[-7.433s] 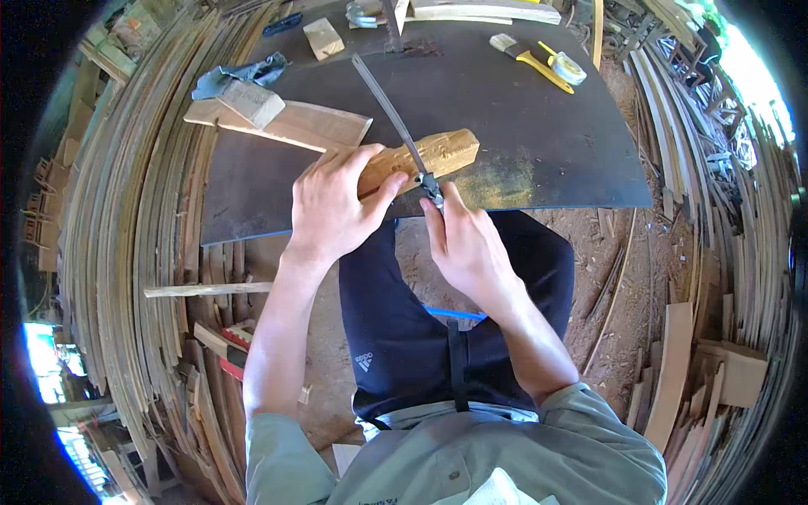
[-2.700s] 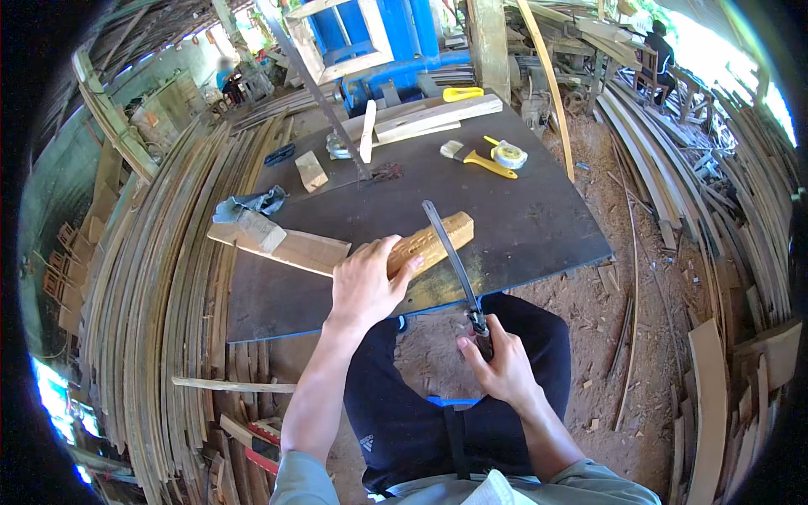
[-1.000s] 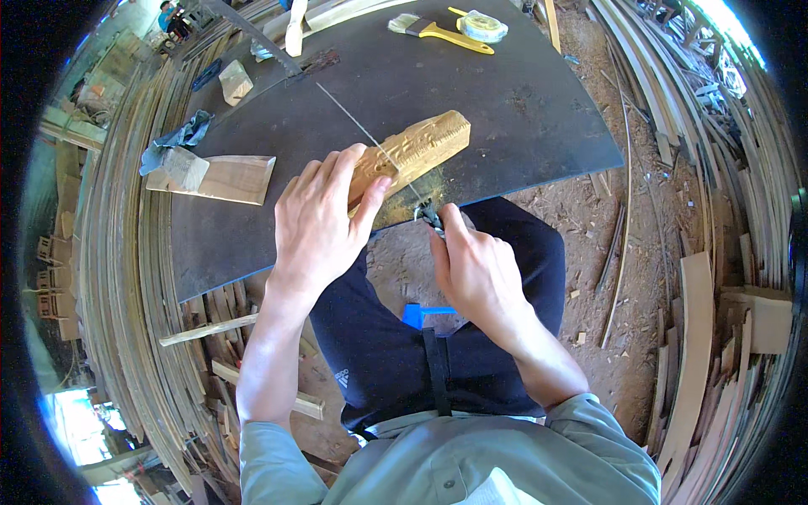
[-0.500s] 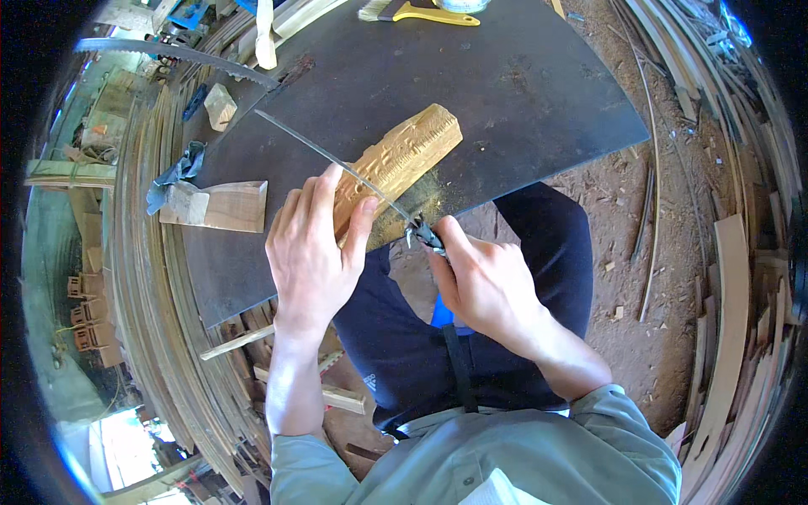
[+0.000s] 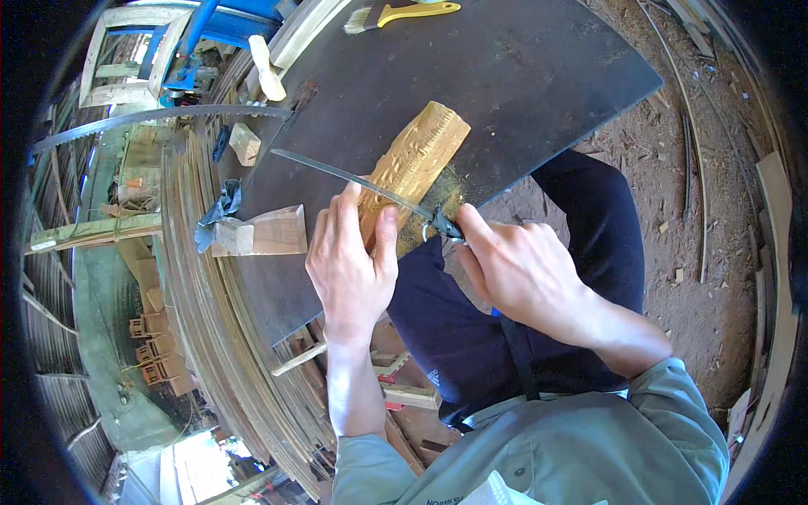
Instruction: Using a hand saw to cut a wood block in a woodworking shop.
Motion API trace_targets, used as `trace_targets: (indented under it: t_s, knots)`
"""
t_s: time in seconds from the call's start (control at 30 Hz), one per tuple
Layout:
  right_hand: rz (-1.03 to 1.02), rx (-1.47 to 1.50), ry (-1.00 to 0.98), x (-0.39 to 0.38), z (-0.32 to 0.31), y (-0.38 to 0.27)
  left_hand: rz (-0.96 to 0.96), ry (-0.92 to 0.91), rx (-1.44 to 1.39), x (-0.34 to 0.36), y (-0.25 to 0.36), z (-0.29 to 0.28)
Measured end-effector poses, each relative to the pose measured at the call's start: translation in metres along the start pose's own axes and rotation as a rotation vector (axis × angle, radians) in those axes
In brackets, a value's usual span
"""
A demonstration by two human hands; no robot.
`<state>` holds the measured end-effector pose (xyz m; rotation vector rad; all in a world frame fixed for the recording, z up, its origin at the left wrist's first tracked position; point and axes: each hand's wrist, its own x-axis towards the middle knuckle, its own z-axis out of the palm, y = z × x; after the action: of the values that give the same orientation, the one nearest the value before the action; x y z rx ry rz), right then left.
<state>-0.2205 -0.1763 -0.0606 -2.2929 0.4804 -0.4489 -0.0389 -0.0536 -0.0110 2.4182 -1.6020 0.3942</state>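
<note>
A carved yellowish wood block with ridged tool marks lies aslant on the dark tabletop. My left hand is closed on its near end, thumb on the right side and fingers on the left. Across the block rests a long, narrow, file-like tool, its tip pointing left past the wood. My right hand is closed round its dark, wrapped handle near the table edge. Most of that handle is hidden by the fingers. Fine sawdust lies beside the block.
Left of my left hand sits a wooden piece with dark blue cloth. A toothed saw blade extends left from the tabletop. A yellow-handled brush lies at the far edge. Long wood strips are stacked at the left.
The whole scene has shifted right in the picture as the view turned. Both hands keep their hold, and the tool still lies across the block.
</note>
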Motion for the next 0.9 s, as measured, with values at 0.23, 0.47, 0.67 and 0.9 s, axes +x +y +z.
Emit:
trace_targets:
  t_s: [0.23,0.47,0.67,0.9]
  knots:
    - [-0.018,-0.013,0.012,0.006,0.0,-0.003,0.004,0.004,-0.014,-0.002,-0.004,0.0]
    - [-0.016,-0.022,0.013,0.006,-0.002,-0.004,-0.015,-0.016,-0.025,-0.002,-0.002,-0.001]
    - [0.008,-0.025,-0.038,0.007,-0.004,-0.002,0.002,-0.017,-0.005,0.0,-0.001,0.001]
    - [0.07,0.047,-0.023,-0.018,0.003,0.004,-0.013,-0.039,0.015,0.003,0.001,-0.001]
